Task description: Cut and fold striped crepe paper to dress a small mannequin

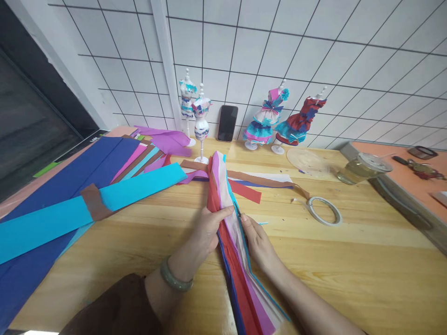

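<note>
My left hand point(210, 229) is closed around a long bundle of layered crepe paper strips point(232, 242), its thumb pressed on top. The layers are dark blue, red, purple, pale pink and light blue, running from mid-table down past the bottom edge of the view. Against the light blue edge, my right hand point(256, 237) is closed with its fingertips pinched. A small dark, thin thing shows at those fingertips, too small to name. Red, brown, white and blue strips point(244, 190) lie flat behind the bundle. A light blue scrap point(262, 223) rests beside my right hand.
Folded coloured paper point(45, 204) covers the left side. Two small mannequins point(201, 125) and a phone point(227, 123) stand along the tiled wall, with two dressed mannequins point(260, 123) further right. A tape roll point(324, 211), a lidded cup point(365, 167) and keys point(419, 166) are at right.
</note>
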### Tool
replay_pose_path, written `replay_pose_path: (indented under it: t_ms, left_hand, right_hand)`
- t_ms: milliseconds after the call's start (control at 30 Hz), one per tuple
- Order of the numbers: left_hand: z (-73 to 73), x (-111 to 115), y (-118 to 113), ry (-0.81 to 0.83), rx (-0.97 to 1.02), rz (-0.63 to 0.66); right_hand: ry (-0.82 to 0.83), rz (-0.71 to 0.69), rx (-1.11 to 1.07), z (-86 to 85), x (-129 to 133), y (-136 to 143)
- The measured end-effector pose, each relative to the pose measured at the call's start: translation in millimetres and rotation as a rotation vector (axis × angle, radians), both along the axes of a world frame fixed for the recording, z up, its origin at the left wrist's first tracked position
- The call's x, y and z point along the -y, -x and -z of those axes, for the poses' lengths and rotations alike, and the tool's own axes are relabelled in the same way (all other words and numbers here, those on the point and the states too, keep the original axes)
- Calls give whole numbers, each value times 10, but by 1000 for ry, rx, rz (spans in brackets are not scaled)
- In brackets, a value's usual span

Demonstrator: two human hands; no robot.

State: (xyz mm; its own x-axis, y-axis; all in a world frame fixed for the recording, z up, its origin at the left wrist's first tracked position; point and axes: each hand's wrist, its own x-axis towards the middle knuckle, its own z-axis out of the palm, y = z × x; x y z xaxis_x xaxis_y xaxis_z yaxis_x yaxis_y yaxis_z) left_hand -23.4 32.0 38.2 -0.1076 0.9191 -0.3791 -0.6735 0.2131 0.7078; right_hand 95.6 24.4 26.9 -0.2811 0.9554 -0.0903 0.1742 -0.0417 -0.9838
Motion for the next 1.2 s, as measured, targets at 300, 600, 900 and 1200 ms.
replay_pose_path:
  t_ms: [300, 600, 900, 1200]
  left_hand:
    - [-4, 7, 5, 8, 50, 28]
    - [2, 11, 9, 34, 66, 33]
    - [31, 3, 17, 33, 51, 37]
    - [25, 10, 16, 25, 27, 20]
  right_hand:
    - [-17, 5, 23, 20, -24, 2]
    - [-11, -13, 38, 1, -18, 3]
    - [-18, 5, 58, -8, -18, 6]
    - [-10, 23, 76, -13, -13, 5]
